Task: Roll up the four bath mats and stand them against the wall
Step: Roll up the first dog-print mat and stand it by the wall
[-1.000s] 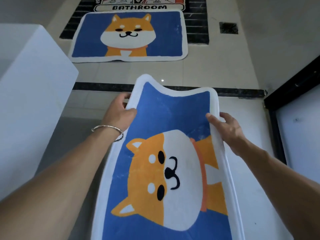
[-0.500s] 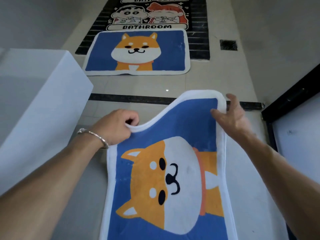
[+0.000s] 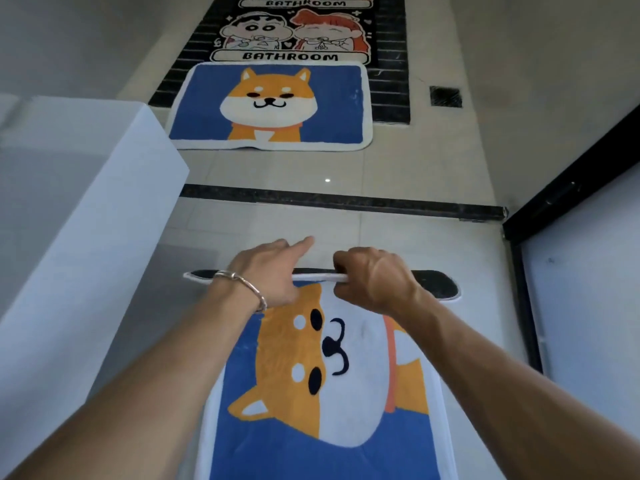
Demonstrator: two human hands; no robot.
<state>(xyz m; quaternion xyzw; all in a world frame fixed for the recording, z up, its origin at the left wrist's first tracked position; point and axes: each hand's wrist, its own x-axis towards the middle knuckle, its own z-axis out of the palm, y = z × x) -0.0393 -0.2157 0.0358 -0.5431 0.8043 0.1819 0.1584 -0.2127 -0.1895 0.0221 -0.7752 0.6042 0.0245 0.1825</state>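
Observation:
A blue bath mat with an orange dog (image 3: pixel 325 386) lies on the floor in front of me. Its far end is folded over toward me, showing the black underside (image 3: pixel 433 284). My left hand (image 3: pixel 266 275) and my right hand (image 3: pixel 374 280) both grip that folded edge near its middle, close together. Farther off a second blue dog mat (image 3: pixel 272 105) lies flat. Beyond it lies a black cartoon mat marked BATHROOM (image 3: pixel 294 32), and the edge of another like it (image 3: pixel 304 0) shows at the top.
A white block (image 3: pixel 79 216) stands at my left. A black-framed door (image 3: pixel 571 237) is at the right. A dark threshold strip (image 3: pixel 346 200) crosses the tiled floor between the mats. A floor drain (image 3: pixel 445 97) sits at the far right.
The near mat's far end went from lifted in the air to folded over onto itself on the floor. Both hands moved inward to the middle of the fold.

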